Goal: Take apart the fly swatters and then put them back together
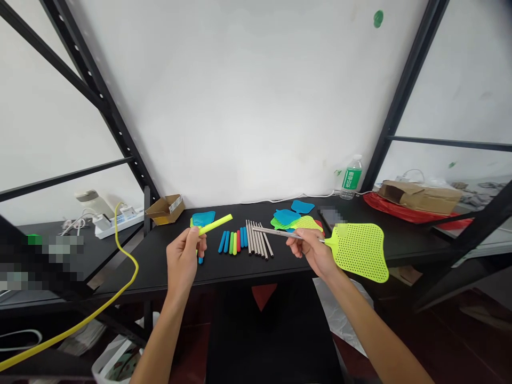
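My left hand point(187, 250) is closed around a yellow-green handle tube point(216, 224), which points up and to the right. In my right hand point(314, 250) is a metal rod point(276, 232) with a yellow-green fly swatter head point(360, 250) at its right end. The rod's free end points left towards the handle tube, with a gap between them. Below and between my hands lie a row of coloured handle tubes point(235, 243) and several loose metal rods point(260, 242). Behind my right hand is a pile of blue, green, yellow and red swatter heads point(286, 216).
Near the wall stand a small cardboard box point(166, 210) and a water bottle point(352, 177). A phone point(332, 217) lies right of the pile. Black shelf posts point(404, 90) rise on both sides. A yellow cable point(134, 272) hangs at the left, near a power strip point(120, 221).
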Tool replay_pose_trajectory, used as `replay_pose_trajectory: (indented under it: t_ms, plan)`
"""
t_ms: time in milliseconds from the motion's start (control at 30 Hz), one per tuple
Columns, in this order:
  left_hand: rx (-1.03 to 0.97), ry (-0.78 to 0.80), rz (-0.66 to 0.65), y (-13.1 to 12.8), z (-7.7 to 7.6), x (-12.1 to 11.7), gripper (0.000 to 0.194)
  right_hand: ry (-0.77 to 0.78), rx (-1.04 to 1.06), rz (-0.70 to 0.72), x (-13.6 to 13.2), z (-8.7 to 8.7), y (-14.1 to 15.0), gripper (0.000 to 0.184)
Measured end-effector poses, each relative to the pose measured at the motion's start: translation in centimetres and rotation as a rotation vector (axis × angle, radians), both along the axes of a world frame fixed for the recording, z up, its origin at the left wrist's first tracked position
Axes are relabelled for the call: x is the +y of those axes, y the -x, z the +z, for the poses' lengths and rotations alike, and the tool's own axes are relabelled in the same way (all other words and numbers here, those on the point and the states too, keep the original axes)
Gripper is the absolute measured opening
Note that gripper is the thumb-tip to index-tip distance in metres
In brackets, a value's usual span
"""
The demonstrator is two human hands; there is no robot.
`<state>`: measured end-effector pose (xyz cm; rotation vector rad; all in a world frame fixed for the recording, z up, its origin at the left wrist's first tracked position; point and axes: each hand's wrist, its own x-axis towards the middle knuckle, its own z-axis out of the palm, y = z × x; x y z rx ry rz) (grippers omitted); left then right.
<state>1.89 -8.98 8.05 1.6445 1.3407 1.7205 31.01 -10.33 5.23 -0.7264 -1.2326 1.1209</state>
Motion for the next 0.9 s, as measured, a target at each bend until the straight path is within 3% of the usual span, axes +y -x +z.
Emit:
replay_pose_trajectory:
  t_ms: [133,333,533,667,900]
  plan:
    - [0.183,0.053,0.169,0.9,-1.2,1.1,0.028,0.05,0.022,0.012,0.1,0.0,0.1,0.04]
    - [0.592,0.203,0.465,2.2,-4.7,3.9,0.029,0.068,-0.021,0.039,0.0,0.1,0.5,0.042]
    - [0.854,0.328,0.37,2.7,-7.0,5.1,0.03,0.079,-0.022,0.051,0.0,0.1,0.5,0.042]
    - [0.957,0.298,0.333,2.4,-7.3,5.1,0.033,0.08,-0.029,0.062,0.0,0.1,0.6,0.043]
    - [0.951,0.292,0.298,2.4,-7.3,5.1,0.035,0.085,-0.041,0.074,0.1,-0.2,0.5,0.044]
